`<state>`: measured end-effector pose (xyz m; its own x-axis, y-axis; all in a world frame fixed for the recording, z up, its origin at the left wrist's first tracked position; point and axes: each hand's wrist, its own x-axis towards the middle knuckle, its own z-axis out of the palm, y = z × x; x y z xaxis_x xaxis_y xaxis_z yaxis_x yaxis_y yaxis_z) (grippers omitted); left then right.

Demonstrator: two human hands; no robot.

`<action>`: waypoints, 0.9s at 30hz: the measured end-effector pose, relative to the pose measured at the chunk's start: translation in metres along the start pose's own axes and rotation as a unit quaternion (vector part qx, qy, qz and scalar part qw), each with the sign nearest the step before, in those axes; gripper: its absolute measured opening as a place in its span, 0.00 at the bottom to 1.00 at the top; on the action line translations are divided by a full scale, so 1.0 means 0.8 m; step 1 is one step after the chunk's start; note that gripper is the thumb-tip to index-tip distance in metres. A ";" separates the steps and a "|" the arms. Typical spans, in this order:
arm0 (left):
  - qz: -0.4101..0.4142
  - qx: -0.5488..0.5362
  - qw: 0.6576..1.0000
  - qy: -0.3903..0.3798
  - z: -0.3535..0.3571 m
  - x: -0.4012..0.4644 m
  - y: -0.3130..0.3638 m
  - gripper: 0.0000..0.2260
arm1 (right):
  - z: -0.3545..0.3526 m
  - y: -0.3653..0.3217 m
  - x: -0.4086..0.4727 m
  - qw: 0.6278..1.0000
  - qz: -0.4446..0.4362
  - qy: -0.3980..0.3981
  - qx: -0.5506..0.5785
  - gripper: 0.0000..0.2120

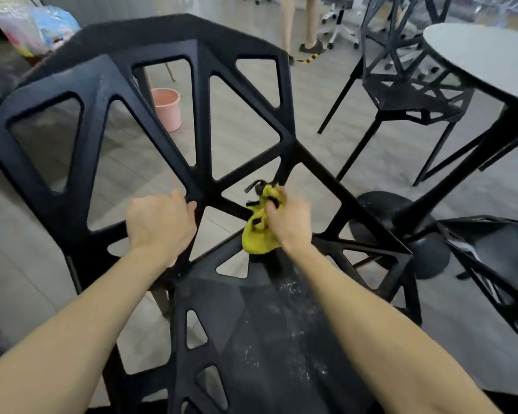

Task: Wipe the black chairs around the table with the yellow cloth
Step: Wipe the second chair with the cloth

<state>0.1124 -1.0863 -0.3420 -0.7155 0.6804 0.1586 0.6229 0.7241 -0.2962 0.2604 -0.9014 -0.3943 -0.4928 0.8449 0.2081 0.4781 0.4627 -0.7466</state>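
A black lattice chair (pixel 204 121) fills the middle of the view, its backrest rising toward the top. My left hand (pixel 160 222) grips a bar at the base of the backrest, fingers curled over it. My right hand (pixel 290 224) holds the bunched yellow cloth (pixel 259 231) against the bars where backrest and seat meet. The seat (pixel 269 330) below carries white specks. A second black chair (pixel 407 94) stands at the upper right beside the round grey table (pixel 485 58). Part of a third black chair (pixel 497 258) shows at the right edge.
A pink bucket (pixel 167 109) stands on the floor behind the backrest. Plastic bags (pixel 33 28) lie at the top left. A person's legs (pixel 308 25) and office chairs (pixel 340 22) are at the top. The table's black base (pixel 401 234) sits right of my right arm.
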 end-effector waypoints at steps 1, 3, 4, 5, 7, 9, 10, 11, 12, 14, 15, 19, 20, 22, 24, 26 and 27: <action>-0.001 -0.004 1.000 0.001 -0.001 -0.001 0.000 0.19 | -0.013 -0.011 0.021 0.997 -0.012 0.072 0.004 0.11; -0.007 -0.013 1.000 -0.009 -0.003 0.000 0.000 0.19 | -0.034 -0.030 0.059 0.978 -0.015 0.205 0.023 0.13; -0.007 -0.018 1.000 -0.011 -0.004 -0.001 0.000 0.18 | -0.034 -0.032 0.063 0.974 -0.014 0.221 0.038 0.15; -0.004 -0.019 1.000 -0.012 -0.005 -0.001 0.001 0.18 | -0.026 -0.028 0.056 0.980 -0.012 0.196 0.037 0.16; -0.009 -0.012 1.000 -0.013 -0.007 0.000 0.000 0.18 | 0.001 -0.005 0.013 0.999 -0.016 0.046 -0.022 0.14; -0.006 -0.005 1.000 -0.008 -0.010 0.000 0.000 0.17 | 0.010 0.022 -0.030 0.988 -0.003 -0.098 -0.117 0.13; -0.005 -0.004 1.000 -0.010 -0.010 -0.001 0.001 0.17 | 0.010 0.026 -0.040 0.984 0.006 -0.117 -0.131 0.13; -0.005 -0.004 1.000 -0.009 -0.010 -0.002 0.001 0.18 | 0.011 0.020 -0.039 0.987 0.014 -0.104 -0.122 0.13; -0.006 -0.005 1.000 -0.007 -0.009 -0.002 0.001 0.18 | 0.015 0.006 -0.035 0.990 0.000 -0.081 -0.114 0.13; -0.009 -0.010 1.000 -0.009 -0.010 -0.002 0.001 0.18 | 0.033 -0.034 -0.036 0.992 -0.065 -0.048 -0.101 0.14; -0.011 -0.013 1.000 -0.014 -0.011 -0.002 0.001 0.18 | 0.042 -0.050 -0.044 0.991 -0.092 -0.047 -0.081 0.15; -0.007 -0.022 1.000 -0.013 -0.012 0.000 0.000 0.16 | 0.034 -0.010 -0.051 0.982 -0.099 -0.101 -0.125 0.16; -0.006 -0.028 0.999 -0.017 -0.012 0.001 0.000 0.15 | 0.021 0.006 -0.042 0.980 -0.060 -0.109 -0.155 0.16; -0.001 -0.041 0.999 -0.018 -0.013 -0.001 0.002 0.15 | 0.007 0.010 -0.039 0.980 -0.057 -0.094 -0.168 0.16; -0.006 -0.043 0.999 -0.006 -0.012 -0.002 0.003 0.13 | 0.022 -0.029 -0.051 0.971 -0.175 -0.081 -0.142 0.16; 0.003 -0.043 0.999 0.002 -0.014 -0.002 0.000 0.12 | 0.045 -0.059 -0.059 0.953 -0.261 -0.092 -0.127 0.17; 0.011 -0.041 0.999 0.002 -0.013 -0.002 0.000 0.12 | 0.051 -0.058 -0.059 0.951 -0.259 -0.101 -0.138 0.17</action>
<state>0.1168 -1.0863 -0.3328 -0.7000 0.6967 0.1571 0.6627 0.7156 -0.2206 0.2317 -0.9738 -0.3950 -0.8300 0.4284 0.3572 0.2917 0.8792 -0.3767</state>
